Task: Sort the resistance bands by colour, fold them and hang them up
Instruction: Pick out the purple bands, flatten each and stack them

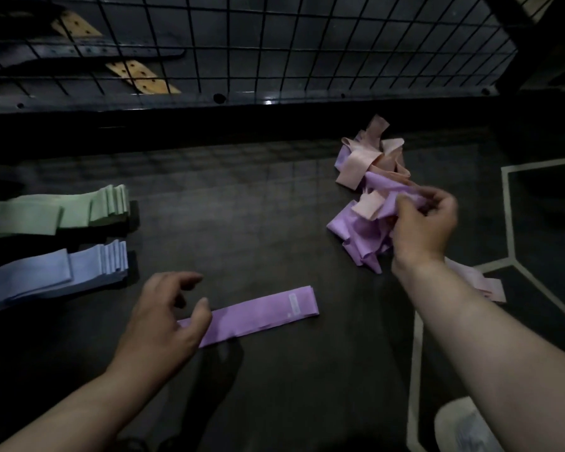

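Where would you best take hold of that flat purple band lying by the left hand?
Probably at its near left end, coming from the left, right by the left hand. The flat purple band lies thin and flat on the dark floor, so thumb and fingers should pinch across its narrow width, lifting the end edge first.

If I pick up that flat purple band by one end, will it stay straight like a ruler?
Probably not. The flat purple band looks thin like cloth, and the bands in the pile lie crumpled and twisted, so it would likely flop. It seems light, being so thin. Lying flat, it should not roll.
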The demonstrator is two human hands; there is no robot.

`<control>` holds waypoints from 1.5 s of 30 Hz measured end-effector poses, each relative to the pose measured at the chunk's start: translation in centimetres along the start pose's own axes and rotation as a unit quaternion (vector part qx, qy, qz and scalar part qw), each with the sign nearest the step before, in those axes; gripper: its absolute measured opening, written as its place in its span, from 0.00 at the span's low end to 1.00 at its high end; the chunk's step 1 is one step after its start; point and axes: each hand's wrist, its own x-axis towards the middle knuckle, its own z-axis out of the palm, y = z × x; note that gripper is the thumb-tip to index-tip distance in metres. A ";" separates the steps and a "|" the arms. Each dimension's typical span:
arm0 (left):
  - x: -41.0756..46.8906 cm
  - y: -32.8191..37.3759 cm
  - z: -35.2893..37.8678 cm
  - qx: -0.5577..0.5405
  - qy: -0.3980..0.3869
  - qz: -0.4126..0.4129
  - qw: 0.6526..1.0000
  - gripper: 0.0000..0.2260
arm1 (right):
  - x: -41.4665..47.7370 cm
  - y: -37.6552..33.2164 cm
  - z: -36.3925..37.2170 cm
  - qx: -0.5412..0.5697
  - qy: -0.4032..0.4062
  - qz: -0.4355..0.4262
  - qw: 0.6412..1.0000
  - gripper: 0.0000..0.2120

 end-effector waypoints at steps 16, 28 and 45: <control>2.6 2.6 -0.5 -0.112 -0.066 0.014 0.991 0.15 | -2.9 -10.3 3.2 0.137 -0.271 -0.072 0.950 0.13; 6.2 8.0 -1.1 -0.465 -0.120 -0.051 0.876 0.21 | -9.9 -7.8 5.1 0.044 -0.573 0.024 0.818 0.15; 6.3 4.2 -1.0 -0.324 -0.151 -0.078 0.931 0.06 | -10.8 -13.5 5.3 0.386 -0.500 0.212 0.745 0.18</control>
